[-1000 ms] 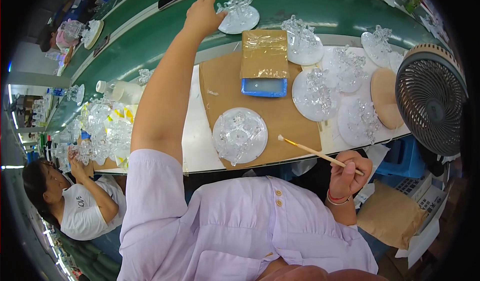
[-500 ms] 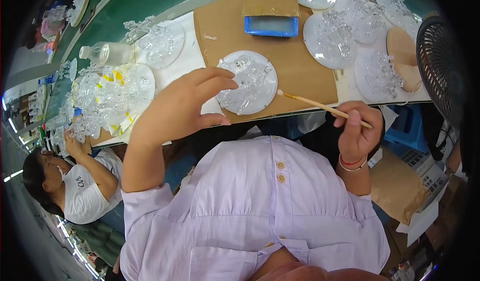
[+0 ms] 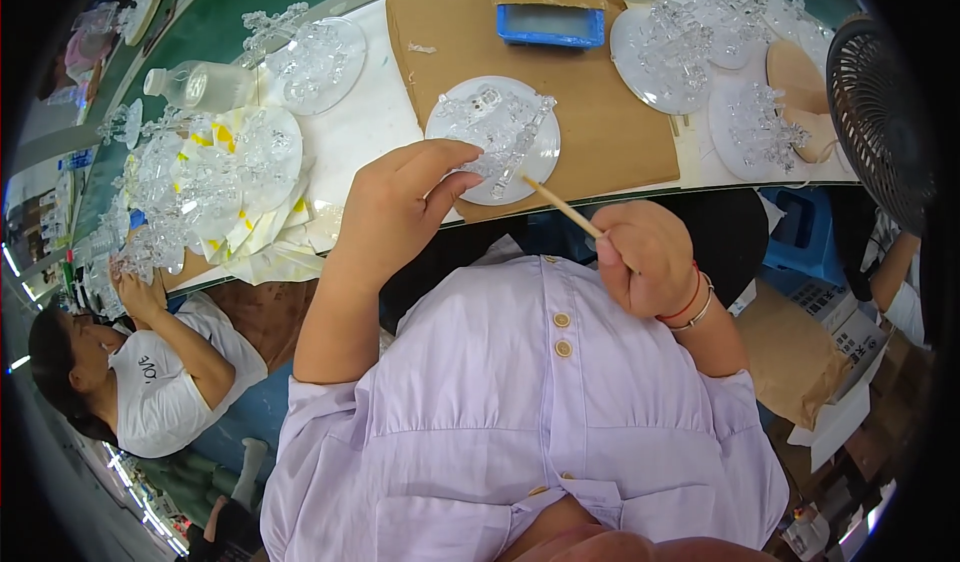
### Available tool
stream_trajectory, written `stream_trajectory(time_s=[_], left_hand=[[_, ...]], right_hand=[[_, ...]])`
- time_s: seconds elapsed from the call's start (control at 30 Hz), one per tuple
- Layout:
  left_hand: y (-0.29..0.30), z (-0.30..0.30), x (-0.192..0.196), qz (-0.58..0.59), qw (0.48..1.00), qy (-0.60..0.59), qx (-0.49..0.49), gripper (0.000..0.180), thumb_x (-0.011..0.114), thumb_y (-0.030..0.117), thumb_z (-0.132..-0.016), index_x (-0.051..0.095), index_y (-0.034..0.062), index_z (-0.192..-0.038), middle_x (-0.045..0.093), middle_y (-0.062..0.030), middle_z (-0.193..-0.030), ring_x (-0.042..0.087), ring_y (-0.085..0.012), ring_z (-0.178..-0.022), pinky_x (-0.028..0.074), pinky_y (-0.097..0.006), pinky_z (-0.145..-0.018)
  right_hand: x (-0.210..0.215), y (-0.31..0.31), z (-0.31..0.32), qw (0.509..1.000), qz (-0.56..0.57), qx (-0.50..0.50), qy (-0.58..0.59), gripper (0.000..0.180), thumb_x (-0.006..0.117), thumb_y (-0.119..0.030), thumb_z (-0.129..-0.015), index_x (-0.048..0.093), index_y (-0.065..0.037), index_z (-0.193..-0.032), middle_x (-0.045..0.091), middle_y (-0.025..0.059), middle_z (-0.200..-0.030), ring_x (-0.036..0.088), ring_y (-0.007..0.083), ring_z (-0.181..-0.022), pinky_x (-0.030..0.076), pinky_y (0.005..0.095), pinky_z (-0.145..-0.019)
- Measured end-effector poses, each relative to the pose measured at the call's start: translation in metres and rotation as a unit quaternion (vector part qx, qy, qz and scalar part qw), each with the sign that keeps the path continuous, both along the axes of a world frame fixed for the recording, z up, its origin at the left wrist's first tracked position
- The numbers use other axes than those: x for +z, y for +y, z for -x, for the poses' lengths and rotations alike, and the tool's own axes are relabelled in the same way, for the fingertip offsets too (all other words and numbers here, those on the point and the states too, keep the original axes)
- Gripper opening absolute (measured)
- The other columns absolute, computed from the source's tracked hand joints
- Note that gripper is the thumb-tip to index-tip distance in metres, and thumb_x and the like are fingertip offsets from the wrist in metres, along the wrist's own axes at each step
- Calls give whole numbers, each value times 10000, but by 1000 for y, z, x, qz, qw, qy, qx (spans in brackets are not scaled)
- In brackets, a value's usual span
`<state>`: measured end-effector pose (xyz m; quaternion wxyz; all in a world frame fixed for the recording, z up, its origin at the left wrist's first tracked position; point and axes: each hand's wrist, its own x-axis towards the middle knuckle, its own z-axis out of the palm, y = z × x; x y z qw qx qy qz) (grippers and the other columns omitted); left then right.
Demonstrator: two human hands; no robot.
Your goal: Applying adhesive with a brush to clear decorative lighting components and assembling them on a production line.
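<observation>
In front of me a round white disc [image 3: 545, 152] lies on brown cardboard, covered with clear plastic pieces [image 3: 490, 117] in a cluster. At its near-left edge, the thumb and fingers of my left hand [image 3: 400, 202] are closed around part of a clear piece; the fingertips partly hide it. My right hand [image 3: 645, 257] grips a thin wooden-handled brush [image 3: 565, 208]. The brush points up and left, its tip at the near edge of the disc beside the clear pieces.
A blue-rimmed box [image 3: 550, 27] stands behind the disc. More discs with clear pieces [image 3: 660, 57] lie right, near a black fan [image 3: 880, 122]. At left are a clear bottle [image 3: 200, 87] and a pile of clear parts [image 3: 240, 172]. A co-worker [image 3: 170, 372] sits at far left.
My left hand has come down to the disc, its fingers closing on a clear piece. The right hand has swung left, bringing the brush tip to the disc.
</observation>
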<state>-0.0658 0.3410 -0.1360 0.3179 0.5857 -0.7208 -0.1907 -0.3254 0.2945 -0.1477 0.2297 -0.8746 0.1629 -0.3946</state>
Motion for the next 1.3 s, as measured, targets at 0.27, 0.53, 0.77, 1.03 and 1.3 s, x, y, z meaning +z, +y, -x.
stream_trajectory(time_s=[0.27,0.53,0.77,1.03,1.3], left_hand=[[7,10,-8,23,996,67,56,173,758,65,-766,689,43,-923,699,-98,-851,683,-226,-710,533,-297,-615],[-2,33,-19,82,989,61,108,170,773,94,-765,690,37,-901,705,-92,-833,685,-224,-704,535,-287,-605],[-4,39,-26,96,984,80,130,175,772,97,-773,688,27,-910,704,-100,-833,686,-217,-704,534,-288,-609],[0,23,-19,29,991,107,75,183,699,38,-843,694,38,-1025,706,-103,-934,690,-188,-784,543,-273,-708],[1,25,-22,-2,981,162,102,173,703,53,-841,702,66,-1013,710,-97,-917,697,-198,-769,542,-277,-684]], right_hand=[[0,-15,-1,996,21,-85,14,64,562,32,-871,515,1,-901,644,164,-829,598,283,-623,486,331,-567],[1,-9,2,998,19,-55,16,87,560,35,-882,502,6,-940,636,179,-820,622,302,-655,490,335,-572],[-1,-22,2,995,9,-98,-7,86,560,38,-888,499,15,-945,637,167,-820,619,306,-649,488,331,-570],[1,-13,4,997,29,-67,20,110,567,50,-871,496,12,-946,632,167,-812,615,302,-642,497,339,-571],[-2,-8,-10,997,46,-50,23,120,585,28,-868,488,-5,-931,629,170,-804,611,302,-635,502,351,-562]])
